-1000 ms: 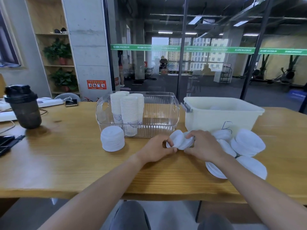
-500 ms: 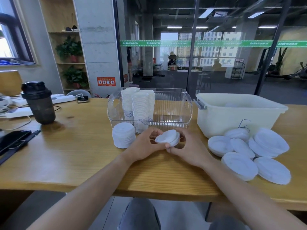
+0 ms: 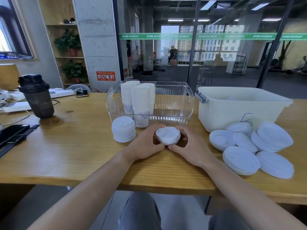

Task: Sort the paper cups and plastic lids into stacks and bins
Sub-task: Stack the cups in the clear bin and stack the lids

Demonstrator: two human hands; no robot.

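Cupping a small stack of lids (image 3: 168, 136) between them, the left hand (image 3: 146, 143) and the right hand (image 3: 191, 146) meet just in front of the clear bin (image 3: 174, 103), at its front wall. Each hand curls its fingers round one side of the stack, thumbs nearly touching below it. The stack sits with its flat top facing up and slightly toward the camera, its short axis roughly upright; whether its base rests on the tabletop (image 3: 74, 146) I cannot tell.

Inside the clear bin, columns of paper cups (image 3: 139, 100) stand upright in its left half, mouths up, nested tall enough to rise above the rim; the right half of the bin shows only its ribbed walls. Just outside the bin's front left corner stands a taller stack of lids (image 3: 123, 129), upright on the tabletop, apart from the left hand.

Right of the clear bin stands a white tub (image 3: 235, 110) with a grey latch at its left end and a handwritten mark on its front; what lies inside it is too unclear to name. Before the tub's front wall, right of the clear bin, larger lids (image 3: 249, 150) lie flat or overlapping in a loose heap.

Far left of the clear bin stands a dark shaker bottle (image 3: 36, 97), upright.
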